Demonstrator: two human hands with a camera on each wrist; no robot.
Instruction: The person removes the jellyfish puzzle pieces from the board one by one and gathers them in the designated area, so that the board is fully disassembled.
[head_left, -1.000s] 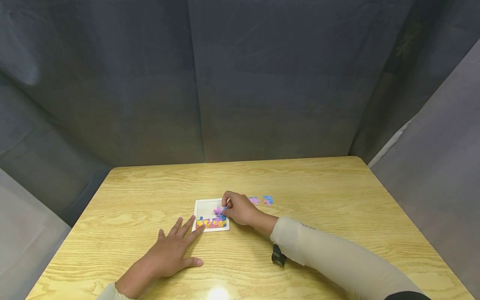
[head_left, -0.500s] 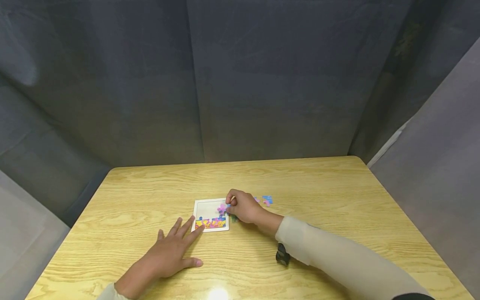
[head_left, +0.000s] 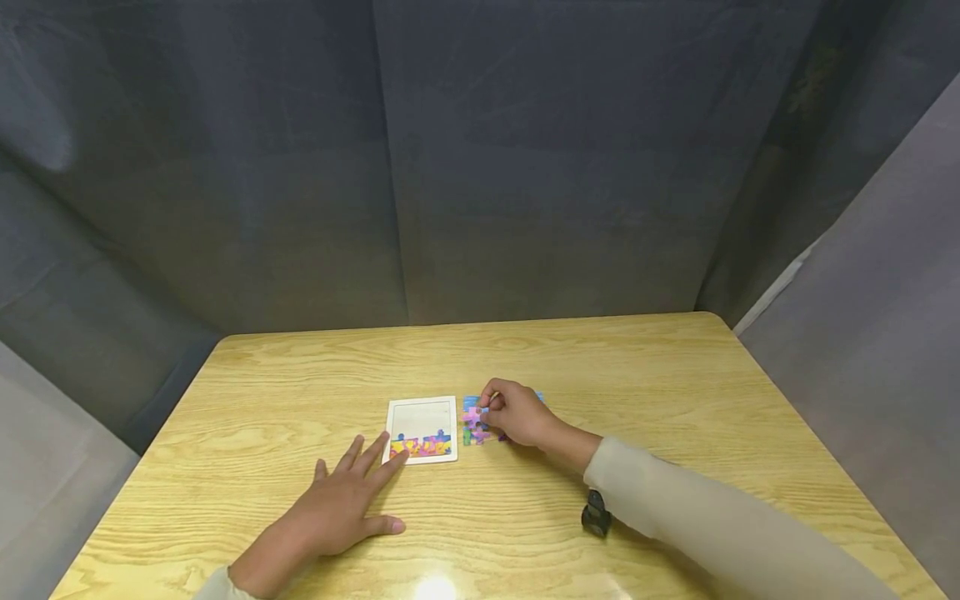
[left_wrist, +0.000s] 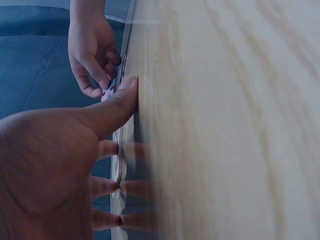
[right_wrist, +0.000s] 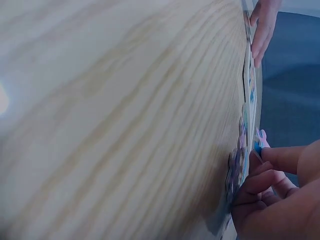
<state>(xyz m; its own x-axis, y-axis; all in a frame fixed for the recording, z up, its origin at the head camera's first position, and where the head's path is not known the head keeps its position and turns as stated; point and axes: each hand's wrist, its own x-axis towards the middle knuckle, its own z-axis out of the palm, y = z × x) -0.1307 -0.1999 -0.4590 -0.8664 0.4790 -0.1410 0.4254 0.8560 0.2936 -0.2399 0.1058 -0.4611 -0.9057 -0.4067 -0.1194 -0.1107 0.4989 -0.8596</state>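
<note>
A white puzzle tray [head_left: 422,417] lies on the table, with a row of yellow, pink and blue pieces [head_left: 430,447] fitted along its near edge. My left hand [head_left: 337,506], fingers spread, rests on the table and on the tray's near left corner. To the right of the tray, my right hand [head_left: 523,415] pinches a pink and blue puzzle piece [right_wrist: 262,136] between thumb and index finger, partly hidden by the fingers. Beneath and beside that hand are several loose jigsaw pieces [head_left: 470,423], some covered by it.
A wood-grain table [head_left: 300,375] carries everything. Dark grey curtains [head_left: 555,167] enclose its back and sides. A black device [head_left: 596,514] hangs under the right sleeve at the wrist.
My right hand has moved right, carrying the puzzle piece from over the tray to above the loose pieces beside it. My left hand has stayed in place.
</note>
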